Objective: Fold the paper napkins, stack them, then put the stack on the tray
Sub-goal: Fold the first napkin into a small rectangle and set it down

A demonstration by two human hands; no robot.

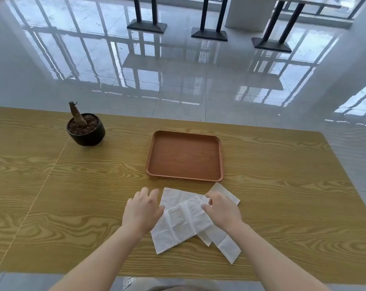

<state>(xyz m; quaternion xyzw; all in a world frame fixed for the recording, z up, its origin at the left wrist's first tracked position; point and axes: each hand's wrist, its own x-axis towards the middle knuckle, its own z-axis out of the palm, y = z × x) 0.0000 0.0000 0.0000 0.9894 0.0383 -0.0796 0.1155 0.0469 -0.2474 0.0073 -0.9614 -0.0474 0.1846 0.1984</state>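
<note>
Folding step, nothing stacked: the paper napkins (222, 242) lie in a loose overlapping fan on the wood-grain surface (282, 185), just in front of the tray (185, 156), with none on it yet. The left hand (143, 208) is flat, fingers spread and fairly straight, resting at the left edge of the top napkin (182, 223) and gripping nothing. The right hand (221, 210) has its fingers curled, pinching that napkin's far right corner, which looks slightly raised. To do it well, keep the left palm down as an anchor and carry the pinched corner across along the printed crease lines. Match the edges before pressing, then run the fingers along the fold. The paper is thin and will likely drag the sheets under it, so lift rather than slide. On edges, the far strip's corner sits near the tray's near rim, apart from it. That rim is raised, so the stack probably has to go over it, not be pushed in. There is open surface to both sides of the pile. The potted stump (86, 131) stands well apart, far left. The lowest napkin's corner points toward the near surface edge but is fully on.
</note>
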